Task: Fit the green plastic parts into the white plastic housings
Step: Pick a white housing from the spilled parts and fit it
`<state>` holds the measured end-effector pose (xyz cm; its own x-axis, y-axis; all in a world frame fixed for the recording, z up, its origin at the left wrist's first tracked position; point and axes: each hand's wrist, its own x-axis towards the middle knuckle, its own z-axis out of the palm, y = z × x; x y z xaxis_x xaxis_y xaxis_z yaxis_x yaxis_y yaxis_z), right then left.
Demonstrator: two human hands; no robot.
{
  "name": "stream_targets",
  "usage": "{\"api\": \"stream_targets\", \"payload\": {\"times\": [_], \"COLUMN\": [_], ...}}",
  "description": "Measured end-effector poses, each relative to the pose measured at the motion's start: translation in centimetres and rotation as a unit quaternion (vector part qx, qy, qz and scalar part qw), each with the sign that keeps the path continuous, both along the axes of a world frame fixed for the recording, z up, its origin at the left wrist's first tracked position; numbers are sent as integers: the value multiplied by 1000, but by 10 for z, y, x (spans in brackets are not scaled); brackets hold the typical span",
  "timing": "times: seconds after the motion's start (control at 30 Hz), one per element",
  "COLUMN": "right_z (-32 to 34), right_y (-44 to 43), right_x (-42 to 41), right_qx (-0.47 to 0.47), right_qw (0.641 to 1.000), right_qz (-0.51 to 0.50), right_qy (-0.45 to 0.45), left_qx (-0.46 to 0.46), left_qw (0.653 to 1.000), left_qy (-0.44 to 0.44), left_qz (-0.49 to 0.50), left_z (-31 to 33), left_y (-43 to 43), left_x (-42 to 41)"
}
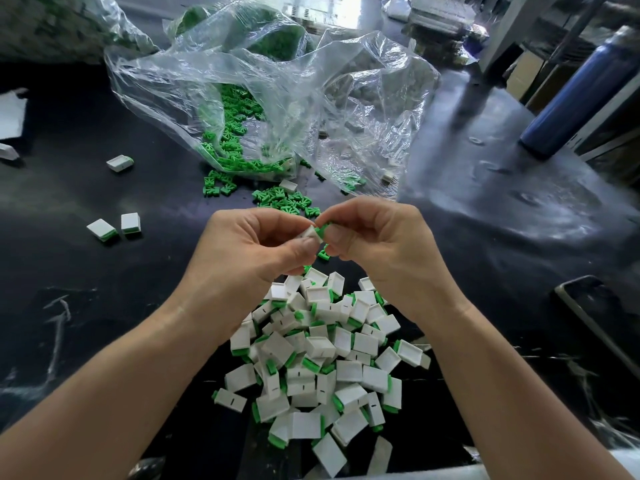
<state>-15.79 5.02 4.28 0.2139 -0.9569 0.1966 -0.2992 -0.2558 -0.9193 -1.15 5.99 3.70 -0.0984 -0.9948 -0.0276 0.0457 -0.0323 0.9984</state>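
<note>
Pinching a white housing (310, 233) in the left grip (256, 244), green part (323, 227) in the right grip (374, 237), pressed end to end. Hovering over a heap of fitted pieces (322, 358) on the desk (104, 306). Facing a clear bag (277, 98) spilling loose green bits (235, 133), blue bottle (575, 91) off right.

I see bare table (104, 341) at the left to pass; pile of housings (322, 362) blocks the near middle, plastic bag (294, 98) stands ahead, blue bottle (571, 95) at far right

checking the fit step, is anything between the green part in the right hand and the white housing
Nothing visible. The small green plastic part pinched by the right hand sits right against the small white plastic housing held by the left hand.
</note>
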Motion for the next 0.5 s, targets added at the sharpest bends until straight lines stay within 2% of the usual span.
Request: {"api": "stream_targets", "payload": {"times": [0.37, 0.5], "right_z": [-3, -3], "right_y": [1, 2], "right_x": [-2, -1], "right_qx": [-6, -38], "right_qw": [999, 994], "right_qz": [-20, -36], "right_qy": [31, 100], "left_qx": [-19, -26], "left_qw": [1000, 1000], "left_qy": [-21, -16], "left_qz": [-8, -8], "left_z": [-2, -1], "left_y": [-1, 0], "left_x": [0, 0]}}
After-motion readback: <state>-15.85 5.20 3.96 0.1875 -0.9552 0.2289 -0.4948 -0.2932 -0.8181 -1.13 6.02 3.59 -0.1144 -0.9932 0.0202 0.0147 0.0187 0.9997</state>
